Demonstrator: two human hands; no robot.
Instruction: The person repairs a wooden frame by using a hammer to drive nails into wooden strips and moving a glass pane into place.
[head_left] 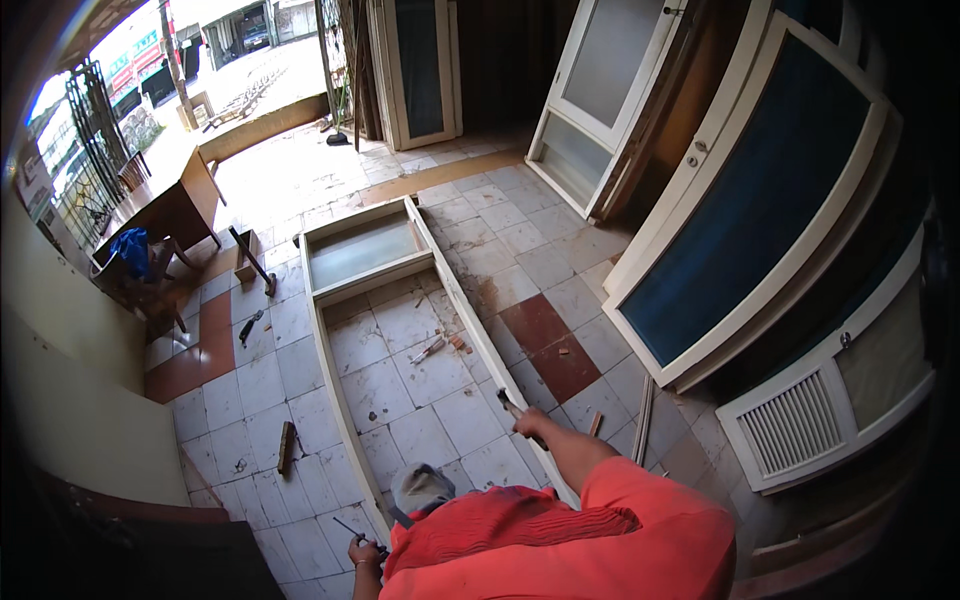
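Observation:
Neither of my hands is in the picture. Close in front of me a person in a red shirt point(560, 550) and a grey cap point(422, 488) bends over a cream door frame point(330, 375) lying flat on the floor. That person's right hand point(530, 424) grips a hammer point(507, 400) over the frame's right side rail. In the person's left hand point(366, 552), near the frame's left rail, is a thin-shafted tool point(347, 525), perhaps a screwdriver. A glass pane point(362, 248) fills the far end of the frame; tiled floor shows through the rest.
Glazed doors point(750, 200) lean along the right, with a louvred panel point(800, 425) below. On the left floor lie a wood block point(287, 448), pliers-like tool point(251, 325) and long-handled hammer point(255, 262). A desk point(185, 205) and chair point(165, 265) stand far left. Wood scraps point(458, 342) lie inside the frame.

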